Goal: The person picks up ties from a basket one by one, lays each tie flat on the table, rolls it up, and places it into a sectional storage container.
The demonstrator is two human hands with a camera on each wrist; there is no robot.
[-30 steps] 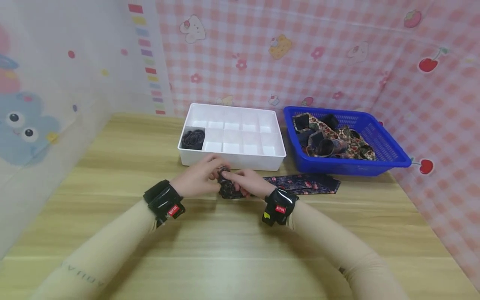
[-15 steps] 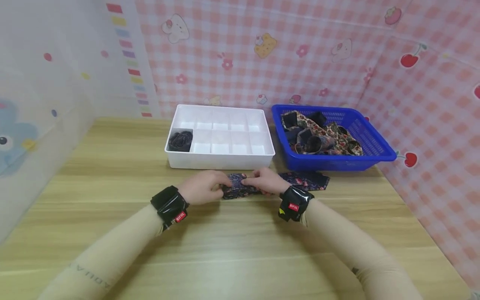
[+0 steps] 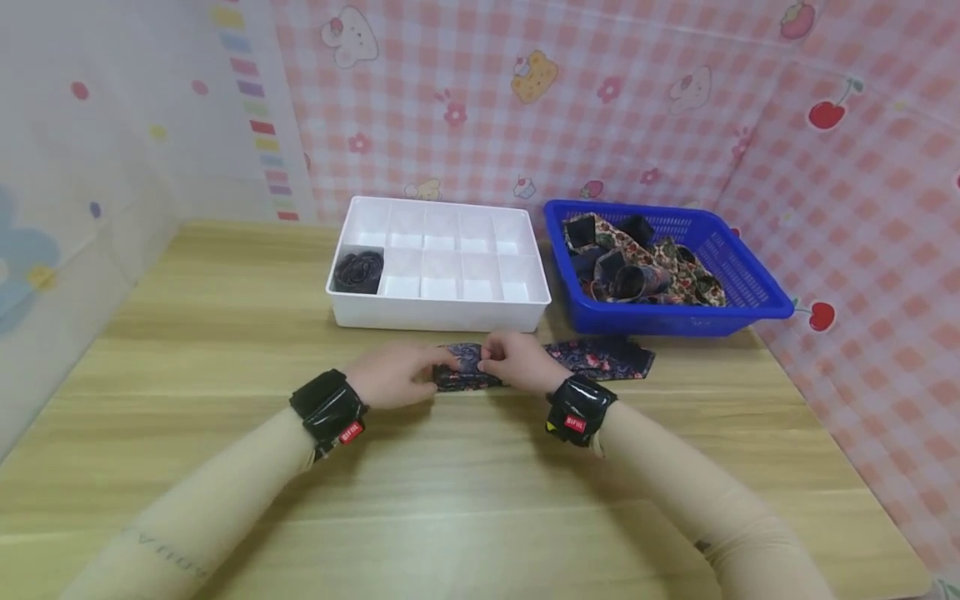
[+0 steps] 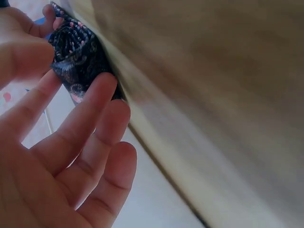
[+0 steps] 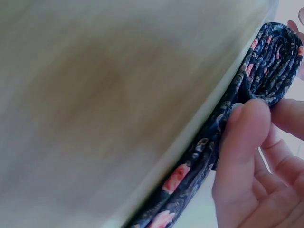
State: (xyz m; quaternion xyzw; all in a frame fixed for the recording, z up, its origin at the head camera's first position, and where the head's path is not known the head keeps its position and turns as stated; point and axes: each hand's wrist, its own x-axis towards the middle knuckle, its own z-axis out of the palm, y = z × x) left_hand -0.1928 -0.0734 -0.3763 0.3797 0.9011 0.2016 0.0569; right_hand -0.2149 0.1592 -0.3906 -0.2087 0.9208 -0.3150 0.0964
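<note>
A dark floral tie lies on the wooden table in front of the white box, its left end wound into a roll. My left hand holds the roll from the left; in the left wrist view the thumb and index finger pinch the roll. My right hand grips it from the right. In the right wrist view its thumb presses on the folded fabric. The flat tail of the tie runs off to the right.
A white divided box stands behind the hands, with one dark rolled tie in its front left compartment. To its right, a blue basket holds several loose patterned ties. Pink checked walls close off the back and right.
The roll, held up between both hands a second ago, now lies low on the table. Both hands stay on it, and the flat tail looks a little shorter.
</note>
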